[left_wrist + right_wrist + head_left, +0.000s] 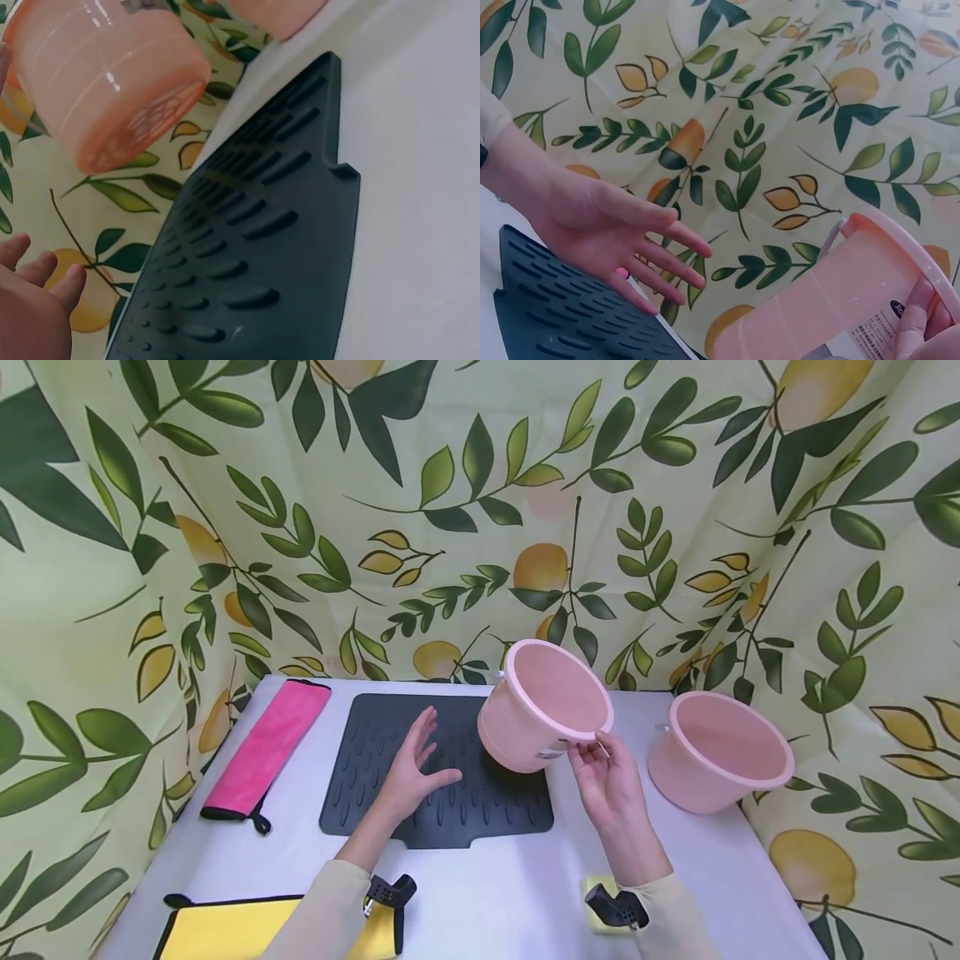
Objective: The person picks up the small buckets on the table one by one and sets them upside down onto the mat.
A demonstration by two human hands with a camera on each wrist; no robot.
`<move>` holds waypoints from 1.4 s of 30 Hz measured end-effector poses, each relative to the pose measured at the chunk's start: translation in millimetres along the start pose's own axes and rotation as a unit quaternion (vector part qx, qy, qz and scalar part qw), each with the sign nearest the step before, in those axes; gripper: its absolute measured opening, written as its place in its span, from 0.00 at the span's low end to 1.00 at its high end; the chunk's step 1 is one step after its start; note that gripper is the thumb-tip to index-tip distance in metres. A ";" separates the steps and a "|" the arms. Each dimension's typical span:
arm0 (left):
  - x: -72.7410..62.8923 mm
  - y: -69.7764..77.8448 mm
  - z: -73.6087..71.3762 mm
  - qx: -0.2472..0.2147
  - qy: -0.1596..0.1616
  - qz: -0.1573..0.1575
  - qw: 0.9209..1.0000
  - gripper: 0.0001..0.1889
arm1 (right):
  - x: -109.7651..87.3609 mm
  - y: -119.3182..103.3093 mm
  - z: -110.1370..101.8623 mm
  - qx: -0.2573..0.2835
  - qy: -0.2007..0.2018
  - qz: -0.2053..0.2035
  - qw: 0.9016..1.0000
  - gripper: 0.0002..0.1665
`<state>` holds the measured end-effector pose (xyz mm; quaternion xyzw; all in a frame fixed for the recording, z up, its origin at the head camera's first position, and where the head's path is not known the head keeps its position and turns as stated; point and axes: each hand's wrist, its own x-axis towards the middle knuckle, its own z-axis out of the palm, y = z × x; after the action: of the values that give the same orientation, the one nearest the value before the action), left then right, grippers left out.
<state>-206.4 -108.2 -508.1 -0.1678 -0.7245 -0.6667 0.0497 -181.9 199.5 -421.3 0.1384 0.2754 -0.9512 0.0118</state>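
My right hand pinches the rim of a pink bucket and holds it tilted above the dark ridged drying mat. In the left wrist view the bucket's patterned underside shows, raised off the mat. A printed label is on the bucket's side near the right fingers in the right wrist view. To the left of the bucket, my left hand hovers over the mat with fingers spread and thumb out, holding nothing.
A second pink bucket stands at the right. The folded pink cloth lies at the left, a yellow cloth at the front left. Near the right wrist is a pale yellow block. Patterned fabric walls enclose the white table.
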 end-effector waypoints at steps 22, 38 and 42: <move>16.5 -19.4 5.5 -0.168 0.010 -0.003 0.986 0.55 | -6.5 34.7 28.3 0.099 -0.008 0.051 0.994 0.16; 10.5 -19.7 -12.5 -0.362 -0.061 0.050 0.929 0.52 | -13.0 59.9 28.3 0.129 -0.028 0.116 0.984 0.16; 10.8 -16.2 -15.6 -0.381 -0.046 0.052 0.922 0.51 | -15.3 66.3 26.5 0.126 -0.040 0.126 0.983 0.16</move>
<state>-223.9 -122.6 -518.7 -0.2425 -0.4072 -0.8804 -0.0169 -167.5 128.5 -430.2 0.1343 0.1328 -0.9740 0.1248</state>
